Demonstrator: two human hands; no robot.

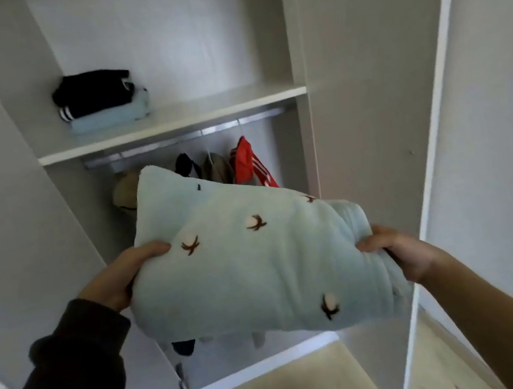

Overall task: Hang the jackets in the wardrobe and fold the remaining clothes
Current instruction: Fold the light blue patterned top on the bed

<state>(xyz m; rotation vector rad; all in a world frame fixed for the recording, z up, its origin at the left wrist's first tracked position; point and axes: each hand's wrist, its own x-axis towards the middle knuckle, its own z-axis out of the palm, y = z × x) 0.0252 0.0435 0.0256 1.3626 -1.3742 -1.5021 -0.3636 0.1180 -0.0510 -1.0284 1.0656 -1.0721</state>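
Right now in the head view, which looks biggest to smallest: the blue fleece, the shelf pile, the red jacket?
1. Blue fleece, nearest the camera.
2. Folded pile on the shelf.
3. Red jacket, partly hidden, so unsure.

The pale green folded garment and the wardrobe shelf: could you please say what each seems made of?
The folded garment looks like soft fleece or plush, matte and fuzzy, with stitched brown-and-white motifs. The shelf is probably laminated board: smooth, matte white, crisp straight edge.

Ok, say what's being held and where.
Both hold the folded pale green garment: the left hand grips its left edge, the right hand its right edge.
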